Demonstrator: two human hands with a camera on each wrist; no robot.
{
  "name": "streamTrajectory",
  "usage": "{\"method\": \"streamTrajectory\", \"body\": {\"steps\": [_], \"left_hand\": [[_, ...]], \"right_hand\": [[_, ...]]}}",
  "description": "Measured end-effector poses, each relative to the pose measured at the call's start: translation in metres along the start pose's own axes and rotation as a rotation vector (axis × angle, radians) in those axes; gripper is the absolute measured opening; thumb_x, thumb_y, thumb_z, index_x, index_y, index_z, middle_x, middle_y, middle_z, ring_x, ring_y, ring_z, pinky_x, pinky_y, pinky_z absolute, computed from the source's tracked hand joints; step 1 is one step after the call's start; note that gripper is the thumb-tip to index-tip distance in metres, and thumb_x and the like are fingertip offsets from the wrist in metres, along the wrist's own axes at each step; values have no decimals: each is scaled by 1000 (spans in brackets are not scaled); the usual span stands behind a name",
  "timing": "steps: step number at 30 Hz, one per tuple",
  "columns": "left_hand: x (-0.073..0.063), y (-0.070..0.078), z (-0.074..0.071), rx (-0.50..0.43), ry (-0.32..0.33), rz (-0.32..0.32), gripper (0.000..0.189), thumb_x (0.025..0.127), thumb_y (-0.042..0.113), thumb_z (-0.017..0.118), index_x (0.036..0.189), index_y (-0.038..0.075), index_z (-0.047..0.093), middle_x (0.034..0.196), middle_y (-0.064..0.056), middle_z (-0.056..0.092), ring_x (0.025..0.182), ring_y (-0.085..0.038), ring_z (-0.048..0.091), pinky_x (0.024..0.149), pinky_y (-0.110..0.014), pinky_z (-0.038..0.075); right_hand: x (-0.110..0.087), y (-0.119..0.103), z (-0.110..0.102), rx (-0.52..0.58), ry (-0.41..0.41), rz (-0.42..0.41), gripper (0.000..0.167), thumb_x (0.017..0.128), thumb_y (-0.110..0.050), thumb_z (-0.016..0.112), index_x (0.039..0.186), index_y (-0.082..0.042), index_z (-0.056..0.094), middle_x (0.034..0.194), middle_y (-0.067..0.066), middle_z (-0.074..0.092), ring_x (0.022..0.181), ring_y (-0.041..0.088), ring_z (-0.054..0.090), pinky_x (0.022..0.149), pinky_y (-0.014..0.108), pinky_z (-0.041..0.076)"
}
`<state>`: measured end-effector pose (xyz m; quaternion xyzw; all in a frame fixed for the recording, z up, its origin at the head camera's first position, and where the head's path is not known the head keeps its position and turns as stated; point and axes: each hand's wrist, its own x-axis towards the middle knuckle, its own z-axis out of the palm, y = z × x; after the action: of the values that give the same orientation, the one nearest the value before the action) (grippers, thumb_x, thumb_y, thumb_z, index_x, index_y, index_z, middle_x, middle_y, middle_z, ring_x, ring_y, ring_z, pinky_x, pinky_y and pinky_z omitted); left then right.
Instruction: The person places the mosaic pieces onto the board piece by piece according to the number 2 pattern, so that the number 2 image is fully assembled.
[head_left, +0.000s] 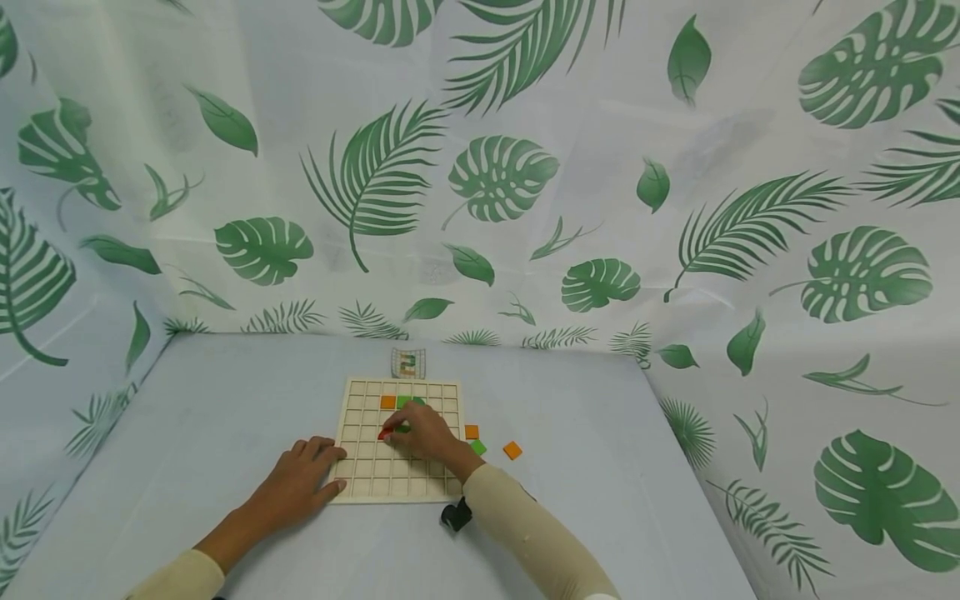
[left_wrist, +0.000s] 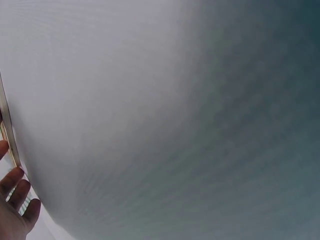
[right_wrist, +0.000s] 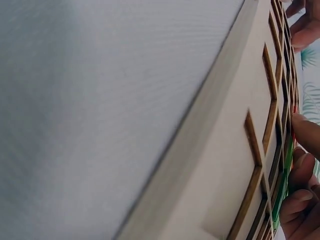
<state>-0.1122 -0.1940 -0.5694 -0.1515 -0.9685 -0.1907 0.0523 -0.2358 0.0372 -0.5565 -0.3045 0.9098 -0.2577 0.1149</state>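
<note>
Now, right hand (head_left: pixel 423 432): thumb and finger pinch a red piece (head_left: pixel 385 434) over the middle of the gridded board (head_left: pixel 360 467), beside a green piece (head_left: pixel 403 428) (partly covered by the hand).
Left hand (head_left: pixel 296 482): fingers relaxed and apart at the board's left edge, thumb at the near left corner.
Far row: orange tile (head_left: pixel 387 402) with a light green tile (head_left: pixel 403 401) on its right.
Right side: two loose orange tiles (head_left: pixel 512 450), one loose green tile (head_left: pixel 478 447).
Far side: patterned card (head_left: pixel 408 363), just past the board.
</note>
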Motion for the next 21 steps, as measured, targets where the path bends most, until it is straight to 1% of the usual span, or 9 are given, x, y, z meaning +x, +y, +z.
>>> {"method": "streamTrajectory", "body": {"steps": [4, 9, 15, 21], "left_hand": [[0, 0, 0, 0, 6, 3, 41, 92, 36, 72, 126, 14, 63, 128, -12, 58, 114, -33, 55, 89, -53, 48], [0, 0, 0, 6, -1, 0, 41, 92, 36, 72, 126, 14, 63, 128, -12, 57, 114, -33, 55, 90, -53, 48], [0, 1, -1, 5, 3, 2, 41, 92, 36, 72, 126, 14, 63, 128, -13, 58, 113, -33, 56, 89, -53, 48], [0, 0, 1, 2, 6, 3, 41, 92, 36, 72, 126, 14, 63, 128, -12, 58, 114, -33, 56, 89, -53, 48]], "right_hand": [[2, 1, 0, -6, 0, -13, 19, 93, -27, 74, 111, -21, 77, 106, -8, 66, 100, 7, 58, 84, 23, 47], [3, 2, 1, -2, -4, -9, 19, 92, -27, 74, 110, -21, 78, 105, -8, 65, 99, 6, 57, 84, 23, 47], [2, 0, 1, -2, 1, -5, 17, 93, -27, 73, 108, -21, 78, 105, -10, 67, 101, 6, 58, 86, 24, 48], [0, -3, -1, -4, 10, -23, 16, 93, -25, 74, 107, -20, 78, 104, -9, 68, 99, 7, 58, 83, 23, 48]]}}
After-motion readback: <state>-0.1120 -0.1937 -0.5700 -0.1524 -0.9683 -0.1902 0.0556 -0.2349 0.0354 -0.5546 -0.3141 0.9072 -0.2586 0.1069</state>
